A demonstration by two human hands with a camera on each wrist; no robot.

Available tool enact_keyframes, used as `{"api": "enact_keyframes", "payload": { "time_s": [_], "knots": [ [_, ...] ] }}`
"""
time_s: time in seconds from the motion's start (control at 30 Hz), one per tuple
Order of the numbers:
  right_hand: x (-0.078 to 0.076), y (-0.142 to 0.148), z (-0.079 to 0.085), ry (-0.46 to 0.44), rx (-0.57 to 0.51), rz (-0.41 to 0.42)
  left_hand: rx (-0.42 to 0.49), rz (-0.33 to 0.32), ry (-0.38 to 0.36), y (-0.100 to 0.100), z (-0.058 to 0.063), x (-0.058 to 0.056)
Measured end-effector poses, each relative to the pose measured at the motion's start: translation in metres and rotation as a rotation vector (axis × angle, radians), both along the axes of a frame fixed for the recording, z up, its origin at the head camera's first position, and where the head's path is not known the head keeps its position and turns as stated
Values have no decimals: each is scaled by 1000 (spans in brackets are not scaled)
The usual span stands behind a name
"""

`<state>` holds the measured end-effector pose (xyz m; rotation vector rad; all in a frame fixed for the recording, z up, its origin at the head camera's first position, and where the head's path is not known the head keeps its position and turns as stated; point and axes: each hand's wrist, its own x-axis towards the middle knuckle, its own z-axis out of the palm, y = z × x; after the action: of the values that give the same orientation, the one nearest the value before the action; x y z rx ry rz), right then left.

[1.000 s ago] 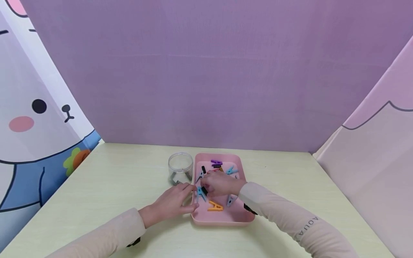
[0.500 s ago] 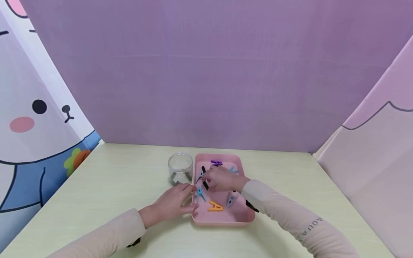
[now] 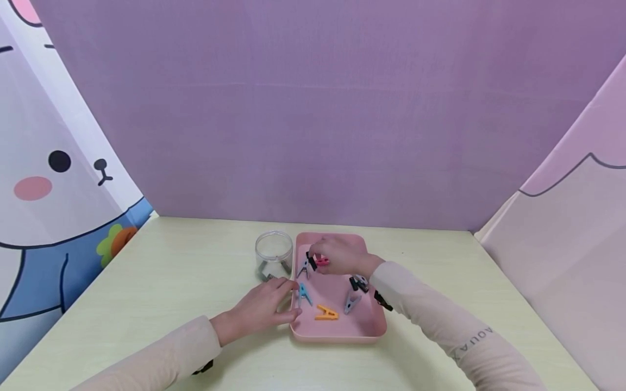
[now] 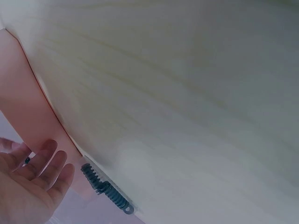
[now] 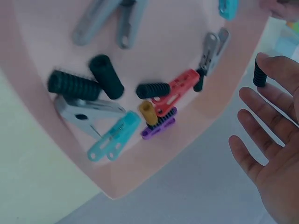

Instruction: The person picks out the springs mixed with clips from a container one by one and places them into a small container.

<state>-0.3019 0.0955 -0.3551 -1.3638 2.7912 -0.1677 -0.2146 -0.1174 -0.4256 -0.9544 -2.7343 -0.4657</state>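
My right hand (image 3: 337,256), over the far part of the pink tray (image 3: 337,332), pinches a small black ribbed cylinder (image 5: 259,73) between thumb and index finger. Its other fingers are loosely spread in the right wrist view. A red clothespin (image 5: 176,91) and a grey clothespin (image 3: 304,268) lie near that hand. My left hand (image 3: 259,305) rests at the tray's left rim with fingers extended, beside a blue clothespin (image 3: 304,294). A clear round jar (image 3: 274,252) stands left of the tray, with dark ribbed cylinders (image 4: 105,187) inside.
Also in the tray are an orange clothespin (image 3: 326,313), another grey clothespin (image 3: 351,302), a purple clothespin (image 5: 158,129), a turquoise clothespin (image 5: 114,137), a brown cylinder (image 5: 148,113) and more black cylinders (image 5: 106,77). A purple cloth (image 3: 313,108) rises behind the table.
My right hand has moved away from me, toward the tray's far end, carrying the black ribbed cylinder upward from beside the blue clothespin. The left hand stays in place.
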Motion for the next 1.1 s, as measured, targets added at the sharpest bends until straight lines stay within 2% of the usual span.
{"api": "enact_keyframes", "payload": {
  "time_s": [0.13, 0.37, 0.57, 0.73, 1.1],
  "knots": [
    [-2, -1, 9, -38, -27, -34, 1, 0, -5, 0, 0, 0],
    [-7, -6, 26, 10, -46, -62, 6, 6, -14, 0, 0, -1],
    [-10, -10, 35, -27, -115, -67, 8, 8, -19, 0, 0, -1],
    [-14, -17, 39, -19, -149, -55, 11, 4, -11, 0, -1, -1],
    [-21, -37, 38, -18, -144, -59, 15, -3, -2, 0, -1, -2]
  ]
}}
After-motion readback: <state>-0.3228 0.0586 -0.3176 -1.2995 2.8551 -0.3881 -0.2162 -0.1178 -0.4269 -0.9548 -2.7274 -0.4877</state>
